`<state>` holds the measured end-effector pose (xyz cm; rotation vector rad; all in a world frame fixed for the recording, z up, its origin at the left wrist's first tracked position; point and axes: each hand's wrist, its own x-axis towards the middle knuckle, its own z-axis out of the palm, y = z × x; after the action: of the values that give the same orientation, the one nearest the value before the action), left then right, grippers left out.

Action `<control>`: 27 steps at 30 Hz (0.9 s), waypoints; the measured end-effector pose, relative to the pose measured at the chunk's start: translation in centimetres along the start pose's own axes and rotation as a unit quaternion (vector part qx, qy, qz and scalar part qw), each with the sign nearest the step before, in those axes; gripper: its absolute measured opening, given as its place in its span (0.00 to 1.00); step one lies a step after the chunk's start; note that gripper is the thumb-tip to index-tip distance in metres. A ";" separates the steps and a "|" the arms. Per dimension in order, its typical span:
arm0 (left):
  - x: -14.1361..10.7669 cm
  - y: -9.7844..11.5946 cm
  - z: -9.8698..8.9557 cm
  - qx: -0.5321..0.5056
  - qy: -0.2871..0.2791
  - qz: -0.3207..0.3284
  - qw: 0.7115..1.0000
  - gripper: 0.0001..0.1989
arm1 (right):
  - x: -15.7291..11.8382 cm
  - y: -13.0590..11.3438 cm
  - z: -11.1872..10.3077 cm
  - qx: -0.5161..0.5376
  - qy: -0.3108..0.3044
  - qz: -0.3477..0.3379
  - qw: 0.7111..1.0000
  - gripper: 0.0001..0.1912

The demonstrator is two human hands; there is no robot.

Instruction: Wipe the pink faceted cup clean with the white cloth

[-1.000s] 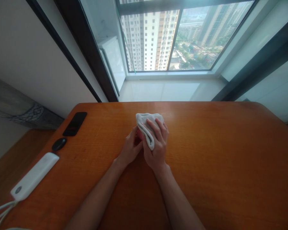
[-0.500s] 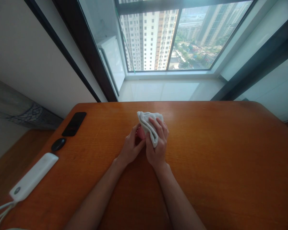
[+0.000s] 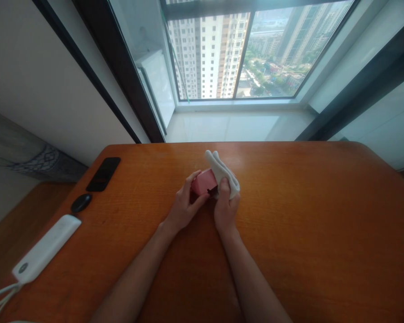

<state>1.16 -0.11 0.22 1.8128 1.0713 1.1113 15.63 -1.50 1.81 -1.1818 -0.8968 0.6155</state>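
Both your hands meet near the middle of the orange wooden table. Your left hand is curled, its fingers wrapped around a pink block, and your right hand is closed in a pinch on a folded white cloth, thumb on top. The cloth lies against the block's right end, with a small dark mark showing where they meet; you can't tell what the block is, or whether it touches the wood. Off to your left on the table lie a black smartphone, a black oval object and a long white power bank with a pale cord. Beyond the table, a large window looks out on high-rise towers
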 end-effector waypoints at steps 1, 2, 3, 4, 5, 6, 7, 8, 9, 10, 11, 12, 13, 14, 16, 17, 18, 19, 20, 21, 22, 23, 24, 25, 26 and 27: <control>0.0 0.0 0.0 0.000 0.000 0.000 1.000 0.33 | 0.1 0.0 0.0 0.003 0.007 0.026 1.000 0.26; 0.0 0.0 0.0 0.000 -0.001 0.000 1.000 0.33 | 0.1 0.0 0.0 0.007 0.012 0.049 0.999 0.27; 0.0 0.1 0.0 0.001 0.000 0.000 1.000 0.33 | 0.2 0.0 0.0 0.010 0.016 0.068 0.997 0.27; 0.0 0.1 0.1 0.003 0.000 -0.001 1.000 0.33 | 0.3 -0.1 0.0 0.012 0.022 0.086 0.996 0.28; 0.0 0.1 0.1 0.005 0.000 -0.002 1.000 0.33 | 0.4 -0.2 0.0 0.013 0.032 0.103 0.994 0.29; 0.0 0.1 0.1 0.007 0.000 -0.003 1.000 0.34 | 0.6 -0.3 0.0 0.012 0.045 0.122 0.991 0.30; 0.0 0.0 0.0 0.009 0.000 -0.004 1.000 0.34 | 0.7 -0.4 0.0 0.010 0.057 0.140 0.988 0.30; 0.0 0.0 0.0 0.011 -0.001 -0.004 1.000 0.34 | 0.8 -0.5 -0.1 0.008 0.067 0.156 0.985 0.31; 0.0 0.0 0.0 0.012 -0.002 -0.003 1.000 0.34 | 0.9 -0.6 -0.1 0.006 0.074 0.167 0.983 0.31; 0.0 -0.1 0.0 0.013 -0.002 -0.003 1.000 0.34 | 0.9 -0.7 -0.1 0.005 0.078 0.173 0.982 0.31; 0.0 -0.1 0.0 0.013 -0.002 -0.002 1.000 0.34 | 0.9 -0.8 -0.1 0.006 0.079 0.175 0.981 0.31; 0.0 -0.1 0.0 0.013 -0.001 -0.001 1.000 0.34 | 1.0 -0.8 -0.1 0.008 0.079 0.176 0.981 0.31; 0.0 -0.1 0.0 0.013 -0.001 -0.001 1.000 0.34 | 1.0 -0.9 -0.1 0.009 0.080 0.176 0.981 0.31; -0.1 -0.1 0.0 0.014 0.000 0.000 1.000 0.34 | 0.9 -0.9 -0.1 0.011 0.081 0.177 0.981 0.31; -0.1 -0.1 0.0 0.015 0.001 0.001 1.000 0.34 | 0.9 -0.9 -0.1 0.016 0.080 0.178 0.981 0.31; -0.1 -0.1 0.0 0.015 0.001 0.002 1.000 0.34 | 0.9 -0.9 -0.1 0.019 0.078 0.178 0.981 0.31; -0.1 -0.2 0.0 0.015 0.000 0.002 1.000 0.34 | 0.9 -0.9 -0.1 0.021 0.076 0.178 0.981 0.31; -0.1 -0.2 0.0 0.015 0.000 0.002 1.000 0.34 | 0.9 -0.9 -0.1 0.021 0.074 0.180 0.981 0.31; 0.0 -0.2 0.1 0.014 0.000 0.002 1.000 0.34 | 0.9 -0.9 -0.1 0.021 0.071 0.183 0.980 0.31; 0.0 -0.3 0.1 0.013 0.000 0.002 1.000 0.34 | 0.9 -0.9 -0.2 0.019 0.070 0.185 0.980 0.32; 0.0 -0.3 0.1 0.012 0.001 0.001 1.000 0.34 | 0.9 -0.9 -0.2 0.018 0.068 0.185 0.980 0.32; 0.0 -0.3 0.1 0.011 0.002 0.000 1.000 0.35 | 0.8 -0.8 -0.2 0.017 0.066 0.185 0.980 0.32; 0.1 -0.2 0.1 0.012 0.001 -0.001 1.000 0.36 | 0.8 -0.7 -0.2 0.017 0.064 0.183 0.981 0.33; 0.1 -0.2 0.2 0.013 0.000 -0.002 1.000 0.37 | 0.8 -0.6 -0.2 0.018 0.062 0.178 0.982 0.33; 0.2 -0.1 0.2 0.012 0.000 -0.004 1.000 0.38 | 0.7 -0.5 -0.2 0.020 0.058 0.170 0.984 0.33; 0.3 0.0 0.2 0.011 0.000 -0.007 1.000 0.38 | 0.6 -0.4 -0.1 0.021 0.055 0.161 0.985 0.33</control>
<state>1.45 0.13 0.19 1.8196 1.0986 1.0966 16.07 -1.18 2.36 -1.3214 -0.5992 0.8164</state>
